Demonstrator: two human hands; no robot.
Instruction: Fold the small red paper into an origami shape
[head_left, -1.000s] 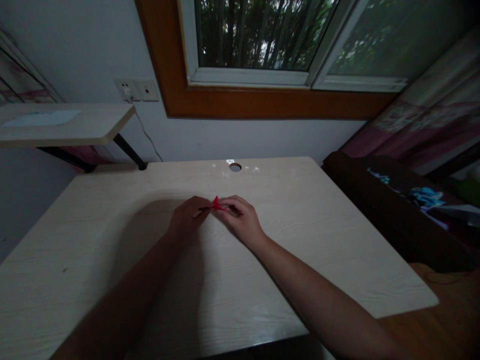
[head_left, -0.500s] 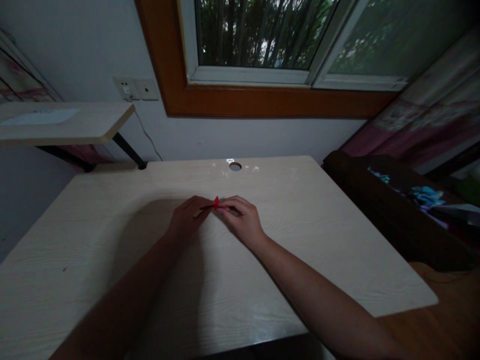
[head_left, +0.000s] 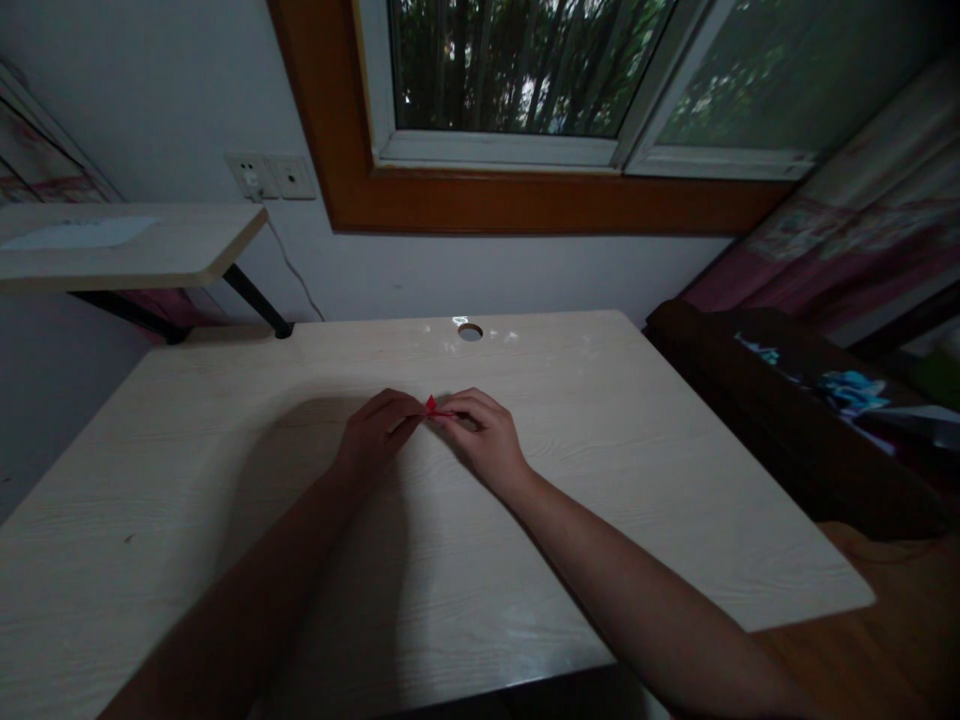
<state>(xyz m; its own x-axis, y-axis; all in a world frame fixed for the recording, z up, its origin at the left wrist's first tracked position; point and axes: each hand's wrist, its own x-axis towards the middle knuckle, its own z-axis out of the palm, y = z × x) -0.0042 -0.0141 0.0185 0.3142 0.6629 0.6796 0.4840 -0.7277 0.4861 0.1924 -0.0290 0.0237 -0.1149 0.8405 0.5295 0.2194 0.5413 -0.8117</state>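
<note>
A small red folded piece, which looks like paper, (head_left: 431,404) is held between my two hands over the middle of the desk (head_left: 615,450). A pointed tip of it stands up between the fingertips. My left hand (head_left: 379,425) pinches its left side, with thumb and fingers pressed together. On the other side my right hand (head_left: 484,425) grips the right part, where a thin red edge shows along the fingers. Most of the red piece is hidden by the fingers, so its full shape cannot be made out.
A raised shelf (head_left: 225,245) on black legs stands at the back left, with a white sheet (head_left: 82,233) on it. A round cable hole (head_left: 470,333) lies near the desk's back edge. Dark brown furniture (head_left: 750,430) with blue items on top is to the right.
The red tip between my fingers has shifted slightly and now looks like a narrower upright diamond. Less red shows at my left fingers. Both hands stay almost in place.
</note>
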